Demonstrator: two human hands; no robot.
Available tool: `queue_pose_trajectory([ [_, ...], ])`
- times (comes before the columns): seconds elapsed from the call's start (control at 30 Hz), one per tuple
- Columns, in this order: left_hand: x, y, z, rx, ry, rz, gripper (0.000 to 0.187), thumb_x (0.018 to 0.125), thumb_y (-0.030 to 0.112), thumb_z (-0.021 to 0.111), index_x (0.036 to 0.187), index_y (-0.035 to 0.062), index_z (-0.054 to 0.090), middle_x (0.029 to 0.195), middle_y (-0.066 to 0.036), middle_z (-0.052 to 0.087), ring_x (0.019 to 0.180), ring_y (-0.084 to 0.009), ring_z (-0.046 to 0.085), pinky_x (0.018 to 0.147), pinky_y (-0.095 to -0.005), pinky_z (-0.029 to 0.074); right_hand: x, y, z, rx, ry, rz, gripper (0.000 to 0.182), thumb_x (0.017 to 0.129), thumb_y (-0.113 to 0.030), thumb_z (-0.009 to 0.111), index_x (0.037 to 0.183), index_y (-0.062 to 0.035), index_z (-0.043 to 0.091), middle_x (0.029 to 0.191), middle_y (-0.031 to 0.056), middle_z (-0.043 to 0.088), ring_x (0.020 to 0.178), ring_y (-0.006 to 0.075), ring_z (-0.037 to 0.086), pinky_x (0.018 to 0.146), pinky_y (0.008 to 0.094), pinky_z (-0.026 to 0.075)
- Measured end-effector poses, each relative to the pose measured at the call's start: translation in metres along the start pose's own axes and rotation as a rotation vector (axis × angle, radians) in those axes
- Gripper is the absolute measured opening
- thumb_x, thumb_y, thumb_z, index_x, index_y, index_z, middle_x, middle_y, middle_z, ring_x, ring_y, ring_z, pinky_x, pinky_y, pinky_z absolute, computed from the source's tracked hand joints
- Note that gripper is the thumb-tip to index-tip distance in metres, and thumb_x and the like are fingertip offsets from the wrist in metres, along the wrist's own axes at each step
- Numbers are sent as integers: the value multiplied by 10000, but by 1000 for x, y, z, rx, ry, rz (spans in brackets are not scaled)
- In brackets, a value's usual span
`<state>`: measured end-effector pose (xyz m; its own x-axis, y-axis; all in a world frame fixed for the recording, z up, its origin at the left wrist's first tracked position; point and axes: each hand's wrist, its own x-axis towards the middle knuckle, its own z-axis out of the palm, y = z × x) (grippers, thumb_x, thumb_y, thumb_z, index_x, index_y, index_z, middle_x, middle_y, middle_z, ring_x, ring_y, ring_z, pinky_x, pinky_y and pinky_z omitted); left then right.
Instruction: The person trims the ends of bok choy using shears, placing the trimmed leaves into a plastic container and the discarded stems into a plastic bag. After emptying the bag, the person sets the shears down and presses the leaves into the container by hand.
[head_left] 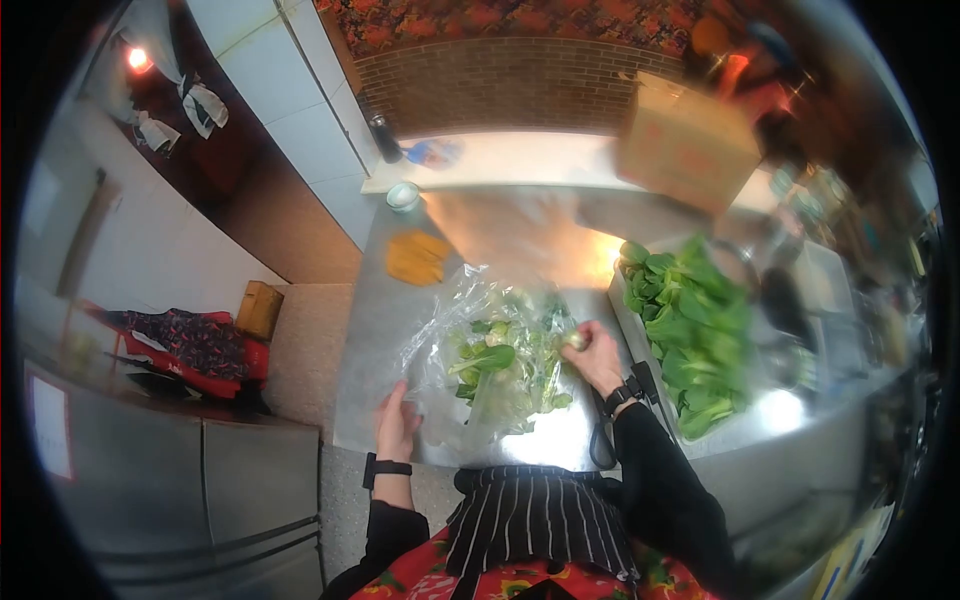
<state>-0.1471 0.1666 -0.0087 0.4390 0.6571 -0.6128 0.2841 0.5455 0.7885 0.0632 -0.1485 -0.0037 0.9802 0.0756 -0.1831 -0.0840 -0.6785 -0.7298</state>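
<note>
A clear plastic bag (430, 345) lies spread on the steel table, with loose bok choy (487, 362) leaves and pale stem pieces in it. My left hand (397, 425) is at the bag's near left edge, its fingers closed on the film. At the bag's right side, my right hand (598, 362) pinches a small pale green piece, which looks like the stem end of a bok choy. Fingers hide part of that piece. To the right of this hand, a long metal tray (632, 340) is heaped with leafy green bok choy (690, 320).
A yellow-orange cloth or glove (417, 257) and a small cup (403, 197) lie at the steel table's (375, 340) far left. A cardboard box (690, 140) sits on the white ledge (520, 160). Blurred containers (825, 280) stand on the right; steel cabinets (255, 465) are at left.
</note>
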Motion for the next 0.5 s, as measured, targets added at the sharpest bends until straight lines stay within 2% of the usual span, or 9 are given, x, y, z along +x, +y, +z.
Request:
queue_pose_trajectory([
  [0.03, 1, -1, 0, -80, -79, -162, 575, 905, 217, 752, 1388, 20, 510, 1231, -147, 595, 1157, -230, 568, 954, -336, 456, -7, -17, 1, 139, -111, -89, 534, 709, -352, 848, 1056, -13, 625, 987, 183, 682, 962, 336, 668, 869, 438, 524],
  [0.1, 24, -17, -1, -125, -173, -105, 517, 911, 217, 743, 1351, 29, 546, 1145, -116, 615, 1080, -215, 589, 897, -329, 471, -16, -35, 15, 286, -213, -175, 560, 741, -367, 843, 1082, 19, 624, 1020, 214, 681, 1002, 317, 673, 887, 424, 530],
  [0.17, 35, -19, 3, -177, -272, -50, 462, 917, 217, 733, 1314, 37, 582, 1059, -86, 634, 1004, -200, 611, 839, -321, 487, -24, -41, 31, 10, 152, -195, 548, 783, -332, 828, 1094, 63, 610, 993, 182, 673, 980, 281, 659, 867, 406, 528],
  [0.2, 27, -8, 13, -210, -267, 16, 381, 917, 192, 730, 1247, 37, 619, 1014, -69, 651, 950, -187, 625, 809, -316, 497, -29, -30, 49, 7, 154, -197, 548, 783, -332, 828, 1094, 63, 610, 993, 182, 673, 980, 281, 659, 867, 406, 528],
  [0.27, 11, 14, 26, -255, -261, 83, 301, 917, 167, 727, 1179, 38, 656, 970, -53, 667, 897, -173, 639, 779, -311, 507, -35, -2, 85, 209, 125, 87, 429, 865, -278, 765, 1056, 75, 615, 900, 122, 665, 852, 217, 649, 744, 356, 524],
  [0.3, 4, 25, 29, -293, -241, 106, 247, 916, 136, 720, 1136, 37, 669, 983, -55, 675, 887, -166, 641, 791, -313, 515, -37, 0, 82, 209, 125, 82, 429, 865, -278, 765, 1056, 75, 615, 900, 122, 665, 852, 217, 649, 744, 356, 524],
  [0.37, -8, 51, 32, -331, -224, 134, 194, 914, 106, 712, 1092, 36, 682, 995, -56, 683, 877, -158, 643, 802, -314, 523, -42, 0, 62, 709, -496, 347, 232, 936, -197, 701, 1029, 2, 627, 759, 2, 592, 683, 78, 546, 606, 231, 429],
  [0.4, -12, 66, 29, -329, -280, 212, 180, 917, 80, 698, 1090, 32, 682, 1027, -63, 689, 915, -165, 648, 837, -328, 527, -42, -11, 48, 709, -496, 344, 232, 936, -197, 701, 1029, 2, 627, 759, 2, 592, 683, 78, 546, 606, 231, 429],
  [0.5, -32, 106, 19, -335, -423, 346, 176, 931, 49, 669, 1105, 38, 683, 1070, -82, 697, 988, -191, 656, 905, -360, 529, -50, -80, -29, 718, -268, -42, 153, 996, -174, 608, 1028, -29, 644, 723, -48, 558, 632, 52, 481, 573, 228, 382],
])
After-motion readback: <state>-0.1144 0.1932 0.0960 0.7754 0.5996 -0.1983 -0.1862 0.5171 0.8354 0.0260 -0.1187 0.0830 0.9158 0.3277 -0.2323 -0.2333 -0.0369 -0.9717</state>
